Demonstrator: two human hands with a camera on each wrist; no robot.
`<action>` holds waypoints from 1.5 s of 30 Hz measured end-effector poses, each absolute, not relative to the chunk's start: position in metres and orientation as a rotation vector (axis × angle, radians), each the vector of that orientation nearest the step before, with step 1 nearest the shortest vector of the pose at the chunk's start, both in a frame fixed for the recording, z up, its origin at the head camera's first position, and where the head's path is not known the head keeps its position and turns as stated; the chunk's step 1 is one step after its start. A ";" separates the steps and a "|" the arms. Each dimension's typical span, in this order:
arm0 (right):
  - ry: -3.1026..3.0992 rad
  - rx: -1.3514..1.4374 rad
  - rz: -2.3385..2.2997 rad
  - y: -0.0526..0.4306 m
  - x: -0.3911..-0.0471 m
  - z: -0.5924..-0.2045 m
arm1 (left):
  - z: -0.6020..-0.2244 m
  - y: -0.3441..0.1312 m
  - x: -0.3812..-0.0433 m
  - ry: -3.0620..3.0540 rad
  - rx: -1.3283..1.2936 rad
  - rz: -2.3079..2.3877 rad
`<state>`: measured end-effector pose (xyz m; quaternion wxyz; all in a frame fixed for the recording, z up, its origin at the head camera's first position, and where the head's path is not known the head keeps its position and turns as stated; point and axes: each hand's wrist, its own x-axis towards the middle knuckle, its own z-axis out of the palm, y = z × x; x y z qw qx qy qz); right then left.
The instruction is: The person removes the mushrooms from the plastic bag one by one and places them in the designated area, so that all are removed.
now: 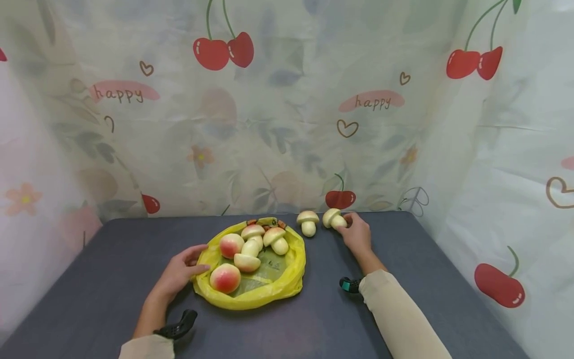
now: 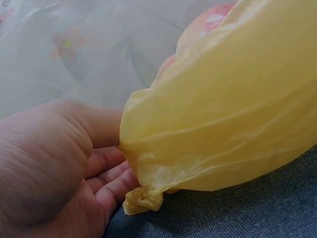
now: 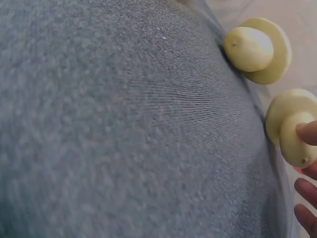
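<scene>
A yellow plastic bag [image 1: 293,279] lies on the table with its mouth spread wide. Inside it are two red-and-cream toy peaches [image 1: 225,278] and three toy mushrooms [image 1: 246,263]. My left hand [image 1: 181,269] holds the bag's left rim, the thumb reaching over the edge; a knotted corner [image 2: 143,200] hangs by the fingers in the left wrist view. At the table's back, my right hand [image 1: 357,235] pinches the stem of a pale toy mushroom [image 1: 332,218], its cap tilted left. Another toy mushroom [image 1: 308,223] stands beside it, cap up, touched by neither hand.
The dark grey table [image 1: 296,331] ends at a cherry-printed curtain [image 1: 278,124] behind, with more curtain [image 1: 515,199] along the right side. Black bands [image 1: 179,326] are worn at both wrists.
</scene>
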<state>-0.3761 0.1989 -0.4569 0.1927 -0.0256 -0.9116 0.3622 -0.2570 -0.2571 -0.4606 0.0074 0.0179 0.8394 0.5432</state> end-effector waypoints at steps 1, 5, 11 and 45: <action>-2.564 -0.090 1.007 0.199 -0.376 -0.457 | -0.461 -0.257 -0.257 2.625 0.053 1.696; -2.596 -0.157 0.984 0.197 -0.377 -0.459 | -0.461 -0.257 -0.258 2.625 0.046 1.692; -2.625 -0.184 0.956 0.193 -0.376 -0.459 | -0.460 -0.256 -0.257 2.614 0.041 1.708; -2.560 0.011 0.993 0.193 -0.356 -0.443 | -0.460 -0.256 -0.258 2.593 0.038 1.731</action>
